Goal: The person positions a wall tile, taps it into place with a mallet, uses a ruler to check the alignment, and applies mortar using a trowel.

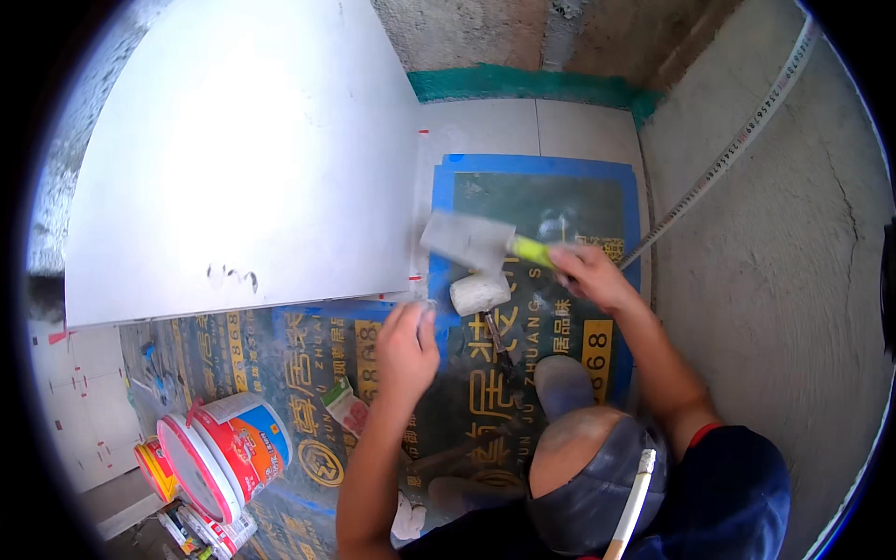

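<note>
My right hand (pixel 588 273) grips the green handle of a metal trowel (pixel 469 238), whose blade is slightly blurred over the covered floor. A white-headed mallet (pixel 479 294) with a dark handle lies just below the blade. My left hand (pixel 408 350) is closed beside the bottom edge of a large white tile (pixel 243 168) standing at the left; whatever its fingertips hold is unclear. Small red pieces (pixel 414 278) sit along the tile's right side.
Printed protective sheeting (pixel 504 411) with blue tape covers the floor. Paint buckets (pixel 224 448) and a small packet (pixel 345 409) are at lower left. A tape measure (pixel 719 163) stretches along the bare right wall (pixel 784 299). My bent knee (pixel 583 467) is at lower right.
</note>
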Tool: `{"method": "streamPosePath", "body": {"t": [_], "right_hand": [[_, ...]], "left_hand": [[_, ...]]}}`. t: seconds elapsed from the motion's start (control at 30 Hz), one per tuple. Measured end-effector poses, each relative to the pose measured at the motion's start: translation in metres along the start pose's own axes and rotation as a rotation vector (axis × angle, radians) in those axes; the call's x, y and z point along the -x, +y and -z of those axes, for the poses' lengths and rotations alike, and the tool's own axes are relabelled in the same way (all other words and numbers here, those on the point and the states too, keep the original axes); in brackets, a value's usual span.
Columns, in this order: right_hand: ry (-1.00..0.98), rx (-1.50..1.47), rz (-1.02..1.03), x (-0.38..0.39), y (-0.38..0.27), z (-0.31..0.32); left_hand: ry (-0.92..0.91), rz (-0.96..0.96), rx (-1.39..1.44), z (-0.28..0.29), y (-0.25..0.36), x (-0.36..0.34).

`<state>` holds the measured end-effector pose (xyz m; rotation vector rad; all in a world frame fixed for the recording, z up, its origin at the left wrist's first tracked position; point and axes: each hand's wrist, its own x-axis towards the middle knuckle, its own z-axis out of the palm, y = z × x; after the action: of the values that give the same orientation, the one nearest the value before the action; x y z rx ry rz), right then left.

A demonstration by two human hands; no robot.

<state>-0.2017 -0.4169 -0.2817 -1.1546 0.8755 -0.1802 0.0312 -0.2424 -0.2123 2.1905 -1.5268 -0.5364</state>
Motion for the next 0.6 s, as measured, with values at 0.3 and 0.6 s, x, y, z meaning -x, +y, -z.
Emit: {"method": "streamPosePath", "body": {"t": [0.3, 0.6], "right_hand": [[0.307, 0.397, 0.260, -0.106, 0.001, -0.019], [0.270, 0.477, 0.113, -0.113, 0.017, -0.022]], "left_hand": [[-0.031, 0.080, -0.136, -0.117, -0.095, -0.024], [-0.128, 0.044, -0.287, -0.135, -0.090, -0.027]]}}
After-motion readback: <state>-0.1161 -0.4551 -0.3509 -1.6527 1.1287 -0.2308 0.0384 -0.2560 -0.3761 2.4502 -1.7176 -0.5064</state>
